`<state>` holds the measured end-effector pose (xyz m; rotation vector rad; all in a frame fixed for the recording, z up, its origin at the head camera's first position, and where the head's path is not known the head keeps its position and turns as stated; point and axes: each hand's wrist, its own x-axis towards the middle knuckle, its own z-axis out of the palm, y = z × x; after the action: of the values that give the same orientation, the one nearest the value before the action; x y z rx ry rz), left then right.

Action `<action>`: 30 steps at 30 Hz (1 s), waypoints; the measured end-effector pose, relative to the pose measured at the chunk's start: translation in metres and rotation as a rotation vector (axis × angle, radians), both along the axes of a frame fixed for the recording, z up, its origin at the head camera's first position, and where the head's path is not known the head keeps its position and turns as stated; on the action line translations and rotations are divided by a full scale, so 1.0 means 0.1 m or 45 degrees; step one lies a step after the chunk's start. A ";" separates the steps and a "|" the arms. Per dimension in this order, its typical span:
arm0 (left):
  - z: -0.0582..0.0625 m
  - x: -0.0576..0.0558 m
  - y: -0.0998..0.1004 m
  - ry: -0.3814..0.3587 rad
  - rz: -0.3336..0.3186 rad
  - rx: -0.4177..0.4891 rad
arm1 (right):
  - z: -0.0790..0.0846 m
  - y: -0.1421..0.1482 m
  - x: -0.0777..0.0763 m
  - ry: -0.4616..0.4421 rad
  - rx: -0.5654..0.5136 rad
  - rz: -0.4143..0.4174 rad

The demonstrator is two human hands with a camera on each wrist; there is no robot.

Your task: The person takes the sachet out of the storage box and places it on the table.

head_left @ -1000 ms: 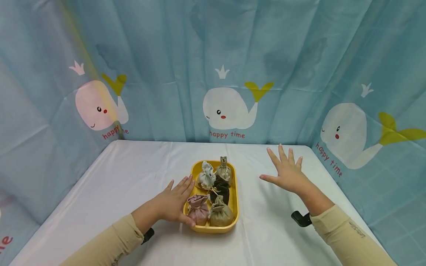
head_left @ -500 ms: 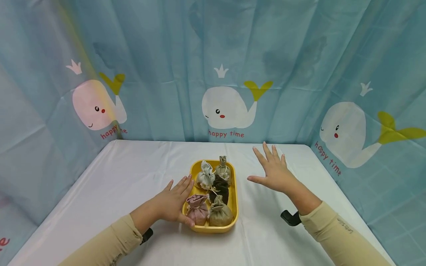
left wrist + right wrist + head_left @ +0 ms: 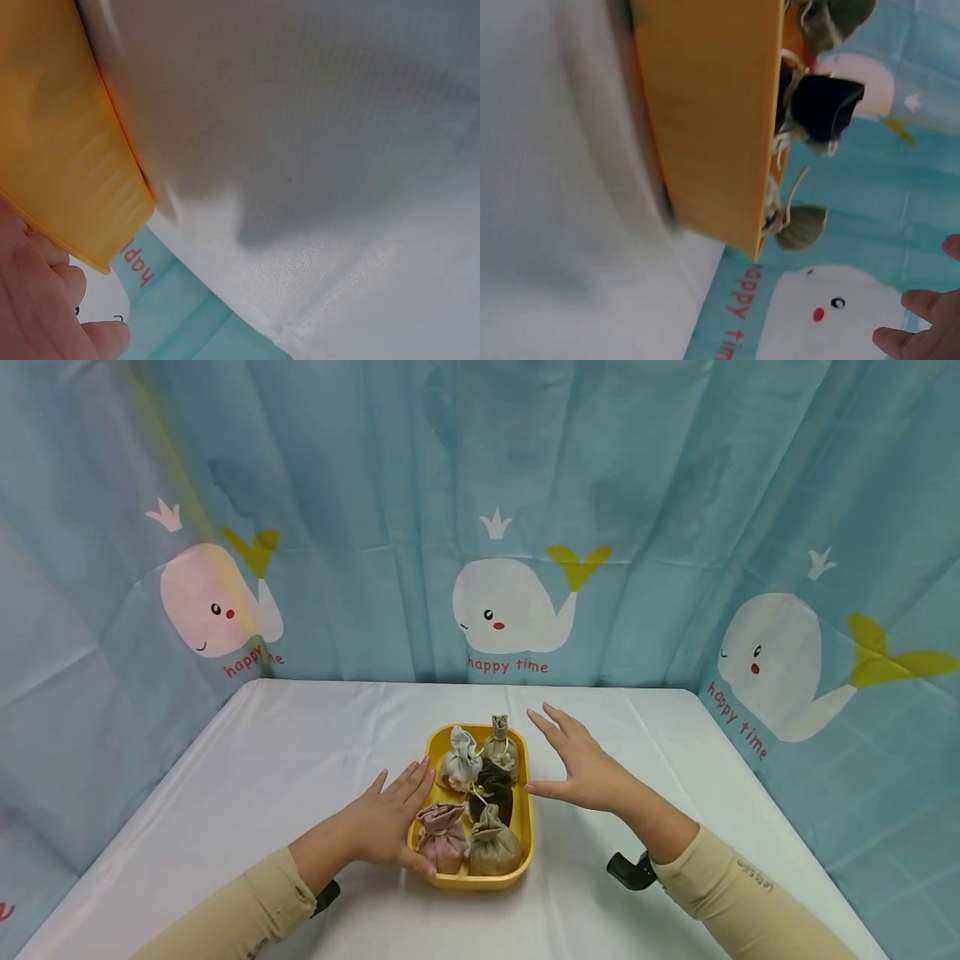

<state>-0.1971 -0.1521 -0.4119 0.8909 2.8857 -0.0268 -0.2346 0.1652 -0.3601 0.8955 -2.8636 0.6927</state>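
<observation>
Backdrop: blue curtain (image 3: 375, 485), hung in folds past the far edge and along both sides, printed with white whales (image 3: 510, 606), little crowns and "happy time" in red.
Table: white-clothed table (image 3: 322, 727), far corners rounded, far edge close to the curtain.
Tray: one, yellow tray (image 3: 483, 883), oblong with rounded corners; stands on the table well in from its left and right edges, long sides running toward the far edge.
Tray contents: five small cloth pouches with gathered necks.
Far left corner of tray: pale grey pouch (image 3: 461, 762).
Far right corner: tan pouch (image 3: 500, 752), neck upright.
Middle, toward the right edge: dark brown pouch (image 3: 497, 789), pale cord beside it.
Near left corner: pink pouch (image 3: 442, 841).
Near right corner: olive pouch (image 3: 495, 847).
Left hand: left hand (image 3: 382, 822) at the tray's left edge, fingers straight and touching the rim, thumb by the near left corner; grasps nothing.
Right hand: right hand (image 3: 588, 772) beside the tray's right edge, fingers spread and released, thumb tip close to the rim; holds nothing.
Sleeves: beige, left sleeve (image 3: 240, 902) and right sleeve (image 3: 742, 893); lettering on the right too small to read.
Wrist fittings: black mount (image 3: 632, 871) below the right cuff, another below the left.
</observation>
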 end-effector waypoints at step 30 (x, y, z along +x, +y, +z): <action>-0.02 -0.01 -0.01 -0.015 -0.005 0.028 | -0.02 -0.32 0.24 -0.091 -0.154 0.410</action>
<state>-0.1984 -0.1528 -0.4140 0.8977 2.8791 0.0101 -0.2109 0.1337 -0.3624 1.3538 -2.7260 0.9319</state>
